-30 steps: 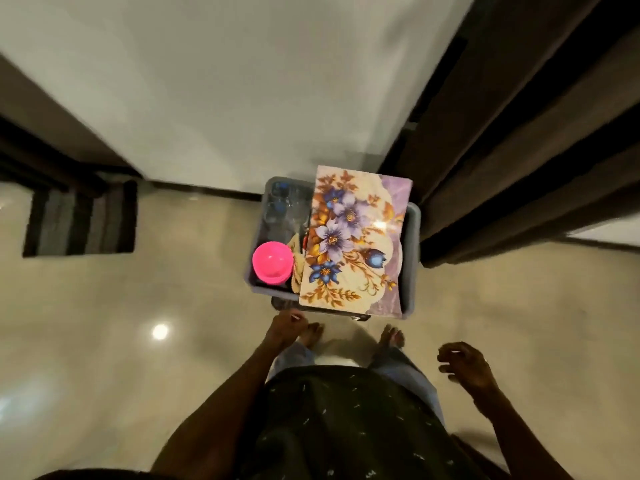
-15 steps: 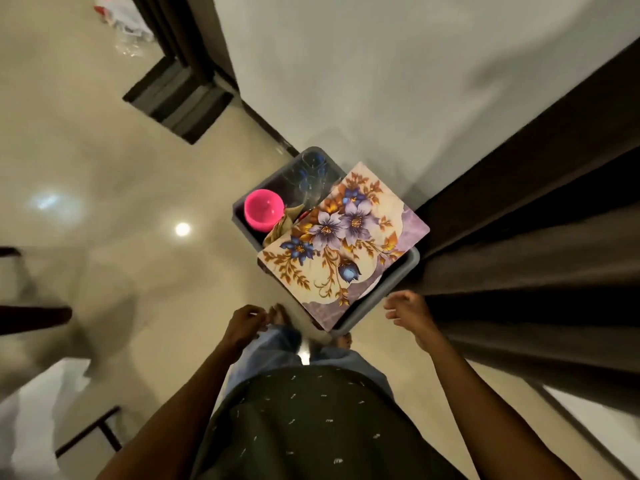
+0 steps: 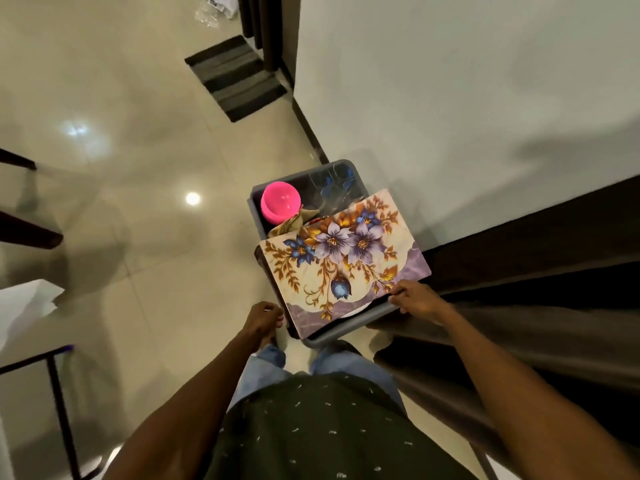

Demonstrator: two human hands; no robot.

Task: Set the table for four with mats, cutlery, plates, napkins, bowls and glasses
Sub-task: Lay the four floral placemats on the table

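Left hand (image 3: 263, 318): lower centre, fingers loosely curled, holding nothing, poised beside the bin.
Mats (image 3: 341, 258): floral, centre frame, lying across the grey bin (image 3: 349, 330) holding the pink bowl (image 3: 280, 199).
Right hand (image 3: 414, 299): grip pinching the mats' near corner, likely to lift them.

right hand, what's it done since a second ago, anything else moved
The right hand came forward from beside the hip to the near right corner of the grey bin, where its fingers now touch the floral placemat. The left hand stayed low by the bin's near left corner, holding nothing. Pink bowl unmoved.
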